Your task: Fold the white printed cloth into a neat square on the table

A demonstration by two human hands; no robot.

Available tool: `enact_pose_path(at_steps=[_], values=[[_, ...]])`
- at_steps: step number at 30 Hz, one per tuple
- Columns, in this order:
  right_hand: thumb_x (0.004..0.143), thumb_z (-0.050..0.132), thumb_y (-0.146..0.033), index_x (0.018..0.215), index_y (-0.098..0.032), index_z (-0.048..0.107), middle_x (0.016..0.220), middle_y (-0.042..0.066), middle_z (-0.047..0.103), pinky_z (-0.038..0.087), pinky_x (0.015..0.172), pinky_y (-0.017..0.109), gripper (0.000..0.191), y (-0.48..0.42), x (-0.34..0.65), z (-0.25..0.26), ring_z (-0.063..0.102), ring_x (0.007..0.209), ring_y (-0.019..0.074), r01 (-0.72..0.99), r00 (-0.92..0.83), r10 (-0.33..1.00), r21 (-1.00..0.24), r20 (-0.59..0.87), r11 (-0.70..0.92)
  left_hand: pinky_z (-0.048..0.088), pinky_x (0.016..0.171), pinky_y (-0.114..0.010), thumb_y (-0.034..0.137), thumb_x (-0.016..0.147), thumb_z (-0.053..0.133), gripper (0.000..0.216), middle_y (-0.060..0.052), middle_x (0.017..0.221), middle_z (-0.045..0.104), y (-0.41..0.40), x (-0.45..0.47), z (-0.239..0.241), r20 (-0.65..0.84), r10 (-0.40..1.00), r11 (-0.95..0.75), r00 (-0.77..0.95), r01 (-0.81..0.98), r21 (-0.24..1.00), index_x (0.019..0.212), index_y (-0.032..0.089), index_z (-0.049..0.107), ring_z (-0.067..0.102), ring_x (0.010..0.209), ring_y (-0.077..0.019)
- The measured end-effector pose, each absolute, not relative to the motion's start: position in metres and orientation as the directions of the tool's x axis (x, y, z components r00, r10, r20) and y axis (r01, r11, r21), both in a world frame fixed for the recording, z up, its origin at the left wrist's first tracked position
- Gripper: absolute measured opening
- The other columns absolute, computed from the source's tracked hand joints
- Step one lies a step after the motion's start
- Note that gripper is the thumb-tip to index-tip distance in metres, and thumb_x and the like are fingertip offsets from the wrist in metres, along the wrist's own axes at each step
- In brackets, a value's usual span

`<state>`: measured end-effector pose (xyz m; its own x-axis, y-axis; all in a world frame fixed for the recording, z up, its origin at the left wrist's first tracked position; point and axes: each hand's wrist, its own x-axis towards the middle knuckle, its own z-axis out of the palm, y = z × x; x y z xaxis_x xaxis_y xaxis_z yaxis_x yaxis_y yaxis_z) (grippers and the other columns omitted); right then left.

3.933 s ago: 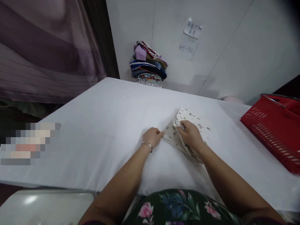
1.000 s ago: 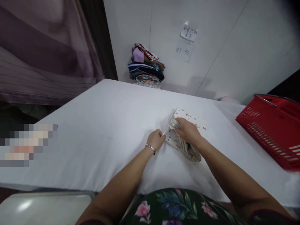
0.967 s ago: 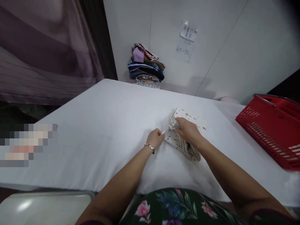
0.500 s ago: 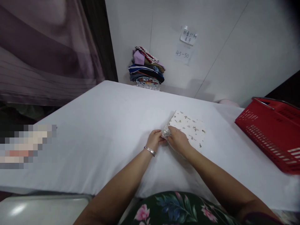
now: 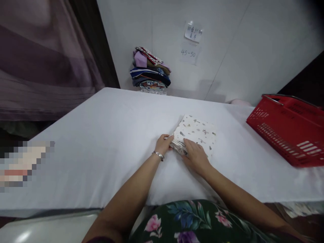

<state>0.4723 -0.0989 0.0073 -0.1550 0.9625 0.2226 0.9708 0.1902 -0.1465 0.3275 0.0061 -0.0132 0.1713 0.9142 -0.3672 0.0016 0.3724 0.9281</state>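
A folded white cloth (image 5: pixel 196 127) with a small print of leafy and palm-like shapes lies on the white-covered table (image 5: pixel 121 135). Its stacked layers show along the near edge. My left hand (image 5: pixel 163 144), with a silver bracelet at the wrist, pinches the near left corner of the cloth. My right hand (image 5: pixel 197 156) grips the near edge farther right, fingers on top and thumb low against the layers. Between the two hands the fold edges gape slightly.
A red plastic basket (image 5: pixel 286 128) with a metal handle stands at the table's right side. Piled folded clothes (image 5: pixel 151 72) rise beyond the far edge by the wall. Purple curtain (image 5: pixel 50 60) hangs at left. A pale stool (image 5: pixel 50 226) is below the near left edge.
My hands have moved apart along the cloth's near edge, the left to its corner and the right away from it. More of the layered edge shows. The view has shifted a little.
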Motion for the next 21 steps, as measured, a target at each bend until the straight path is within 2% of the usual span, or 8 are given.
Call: enact_pose_path(at_steps=[3,6,11,17,21], values=[[0.079,0.052,-0.025,0.138,-0.015,0.024,0.134,0.017,0.042,0.029,0.096,0.046,0.067,-0.131,0.498,-0.005,0.038,0.122,0.0296,0.990,-0.104,0.948,-0.065,0.301,0.129,0.055,0.056,-0.033,0.037,0.068,0.068,0.033,-0.001,0.069,0.059,0.009,0.330,0.000,-0.431,0.874,0.457,0.223,-0.076,0.886,0.088,0.016,0.052,0.058,0.054,-0.0136],[0.079,0.053,-0.030,0.139,-0.013,0.022,0.133,0.018,0.042,0.033,0.094,0.045,0.069,-0.156,0.516,-0.018,0.039,0.121,0.0292,0.997,-0.021,0.925,-0.055,0.379,0.045,0.055,0.056,-0.034,0.034,0.067,0.069,0.032,-0.002,0.068,0.060,0.010,0.334,0.014,-0.426,0.869,0.460,0.251,-0.094,0.883,0.086,0.016,0.050,0.060,0.057,-0.0147],[0.079,0.053,-0.037,0.140,-0.013,0.021,0.135,0.018,0.040,0.034,0.095,0.046,0.073,-0.160,0.514,-0.023,0.036,0.124,0.0298,0.994,0.030,0.901,-0.112,0.432,0.020,0.056,0.056,-0.035,0.031,0.068,0.069,0.029,-0.003,0.071,0.061,0.009,0.346,0.037,-0.372,0.892,0.399,0.257,-0.062,0.915,0.084,0.016,0.050,0.060,0.058,-0.0143],[0.082,0.049,-0.025,0.138,-0.014,0.025,0.131,0.016,0.045,0.038,0.094,0.045,0.062,-0.152,0.514,-0.023,0.041,0.120,0.0275,0.976,0.066,0.889,-0.213,0.453,0.037,0.056,0.056,-0.035,0.031,0.065,0.070,0.031,-0.003,0.070,0.061,0.013,0.353,0.049,-0.340,0.901,0.362,0.270,-0.033,0.932,0.085,0.016,0.051,0.060,0.057,-0.0142],[0.083,0.048,-0.030,0.139,-0.017,0.025,0.133,0.014,0.044,0.039,0.097,0.043,0.062,-0.161,0.525,-0.023,0.041,0.121,0.0248,0.941,0.130,0.880,-0.336,0.457,0.036,0.055,0.054,-0.032,0.030,0.066,0.067,0.026,-0.002,0.064,0.059,0.015,0.353,0.050,-0.337,0.897,0.369,0.284,-0.063,0.927,0.082,0.015,0.053,0.059,0.054,-0.0135]])
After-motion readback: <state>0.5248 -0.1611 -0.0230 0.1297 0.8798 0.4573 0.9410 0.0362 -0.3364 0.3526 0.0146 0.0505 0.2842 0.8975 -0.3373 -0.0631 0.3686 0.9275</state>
